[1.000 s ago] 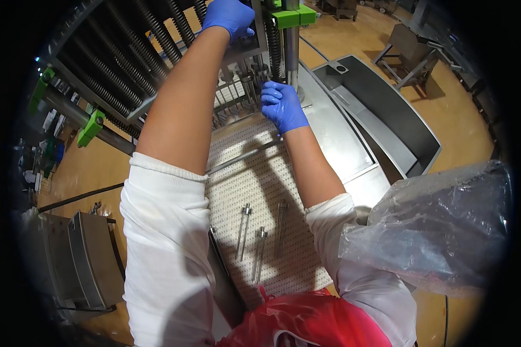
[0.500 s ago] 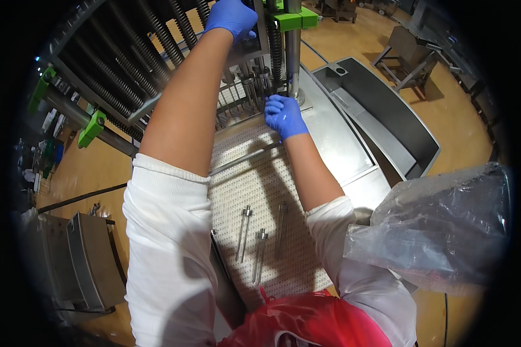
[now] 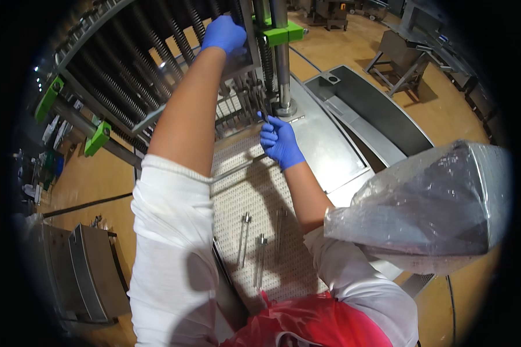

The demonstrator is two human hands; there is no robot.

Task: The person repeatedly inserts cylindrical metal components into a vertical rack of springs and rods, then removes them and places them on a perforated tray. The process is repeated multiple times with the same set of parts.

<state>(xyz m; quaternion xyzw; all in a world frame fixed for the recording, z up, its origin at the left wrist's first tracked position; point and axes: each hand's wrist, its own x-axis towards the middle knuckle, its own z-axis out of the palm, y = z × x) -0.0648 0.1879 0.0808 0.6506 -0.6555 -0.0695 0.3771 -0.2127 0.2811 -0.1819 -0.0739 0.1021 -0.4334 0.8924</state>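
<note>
My left hand [image 3: 224, 36], in a blue glove, reaches up to the machine's frame of coil springs [image 3: 169, 55]. Its fingers are curled at the right end of the springs, and what they grip is hidden. My right hand [image 3: 282, 143], also gloved in blue, is closed around a small dark, thin piece [image 3: 265, 118], too small to name. It is just below the row of upright metal needles [image 3: 228, 107]. Nearer me, several metal needle pieces with collared heads [image 3: 261, 254] lie on the white perforated conveyor belt [image 3: 237, 196].
A steel post [image 3: 282, 75] with a green clamp [image 3: 285, 34] stands right of the springs. A metal bar [image 3: 237, 172] crosses the belt. To the right are a steel trough [image 3: 382, 110] and a box-shaped thing under clear plastic [image 3: 417, 208], close to my right arm.
My right hand has drawn back from the needles toward me, and a dark piece now shows at its fingertips. My left hand stays at the springs. The view has shifted slightly.
</note>
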